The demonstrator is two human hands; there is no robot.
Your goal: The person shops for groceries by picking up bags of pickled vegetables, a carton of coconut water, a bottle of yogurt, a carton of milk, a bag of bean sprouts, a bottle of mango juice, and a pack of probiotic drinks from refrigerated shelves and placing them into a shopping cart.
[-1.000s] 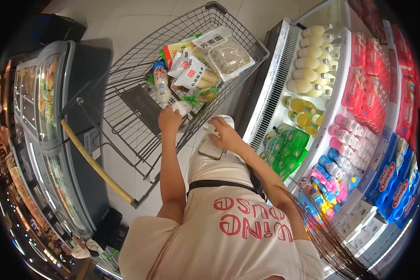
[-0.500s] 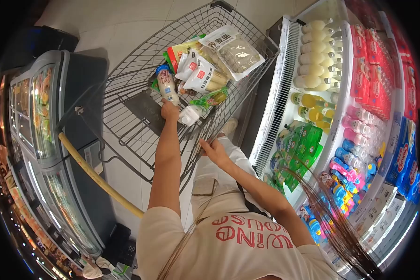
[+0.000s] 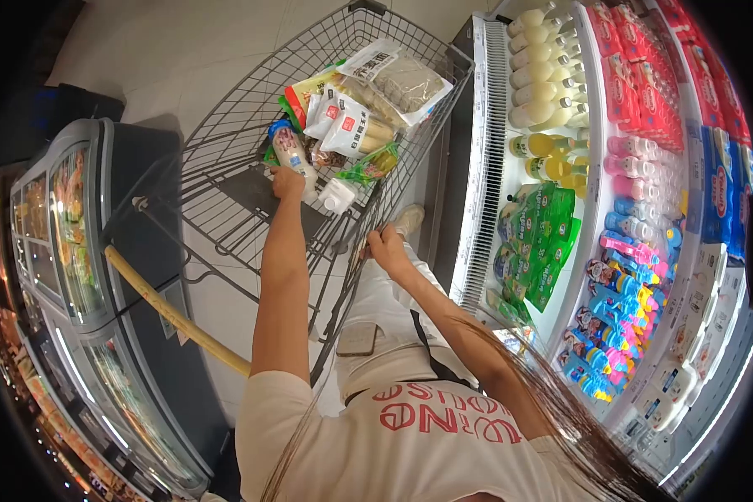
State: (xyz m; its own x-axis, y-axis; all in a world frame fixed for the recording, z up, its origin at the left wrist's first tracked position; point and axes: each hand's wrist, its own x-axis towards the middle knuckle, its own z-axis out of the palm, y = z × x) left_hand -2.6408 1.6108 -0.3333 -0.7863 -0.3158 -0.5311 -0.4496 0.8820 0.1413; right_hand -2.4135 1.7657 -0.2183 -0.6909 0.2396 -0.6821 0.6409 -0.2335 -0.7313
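A wire shopping cart (image 3: pixel 226 125) stands in front of me. In it lies a pale drink bottle (image 3: pixel 290 151) with a blue cap and a printed label. My left hand (image 3: pixel 288 182) is at this bottle's lower end, closed about it, some fingers hidden. Beside it lie a white bottle (image 3: pixel 337 197), a green-edged bag (image 3: pixel 372 164), white-topped food packets (image 3: pixel 351 125) and a large clear-and-white noodle pack (image 3: pixel 400 81). My right hand (image 3: pixel 385 248) is at the cart's near side rim with its fingers curled around it, partly hidden.
On the right, a lit shelf holds cream-coloured bottles (image 3: pixel 537 79), yellow drinks (image 3: pixel 548 167), green packs (image 3: pixel 535 243) and red multipacks (image 3: pixel 636 92). A glass-fronted cooler (image 3: pixel 79 226) stands left. The cart's yellow handle (image 3: pixel 171 309) slants past my left side.
My view has shifted slightly. My left hand has moved a little to the left along the bottle, and more of the bottle's lower end shows. My right hand has moved up slightly at the rim.
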